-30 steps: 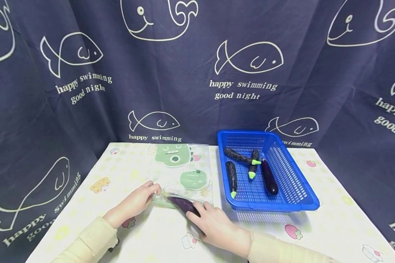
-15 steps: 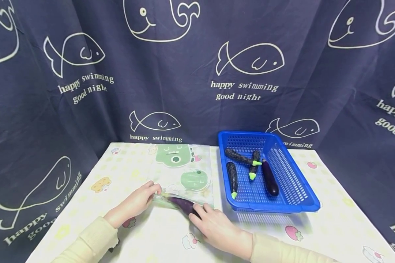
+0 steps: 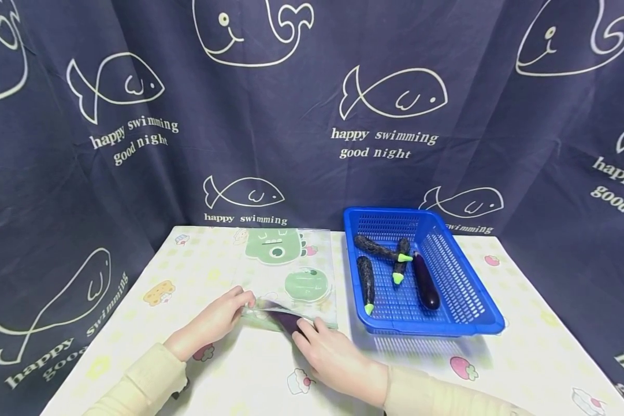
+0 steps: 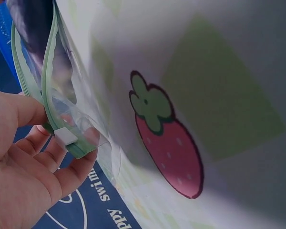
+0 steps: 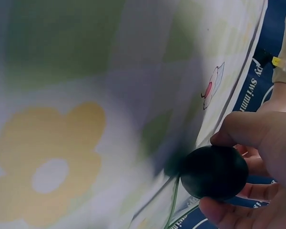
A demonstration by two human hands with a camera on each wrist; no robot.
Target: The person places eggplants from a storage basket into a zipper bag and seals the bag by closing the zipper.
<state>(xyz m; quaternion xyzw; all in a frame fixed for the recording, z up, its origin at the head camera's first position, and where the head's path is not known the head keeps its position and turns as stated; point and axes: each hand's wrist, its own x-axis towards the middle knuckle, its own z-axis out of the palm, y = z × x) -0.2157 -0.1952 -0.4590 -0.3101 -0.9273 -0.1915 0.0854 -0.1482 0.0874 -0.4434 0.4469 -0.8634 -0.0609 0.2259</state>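
A clear zip bag (image 3: 319,312) with green cartoon prints lies flat at the table's middle, its mouth toward me. At the mouth's left corner, my left hand (image 3: 232,305) pinches the green zip edge near a white slider (image 4: 66,136), as the left wrist view shows. A dark purple eggplant (image 3: 285,319) is partly inside the mouth. My right hand (image 3: 330,355) grips its near end; in the right wrist view that rounded end (image 5: 213,172) sits between thumb and fingers.
To the right stands a blue plastic basket (image 3: 468,271) holding a smooth purple eggplant (image 3: 425,282) and several dark, rough, green-tipped vegetables (image 3: 366,283). The patterned tablecloth (image 3: 249,381) covers the table. A dark blue curtain (image 3: 301,127) hangs behind.
My right hand has pushed the eggplant forward and left, deeper into the bag, so less of it shows outside. My left hand stays at the bag's corner.
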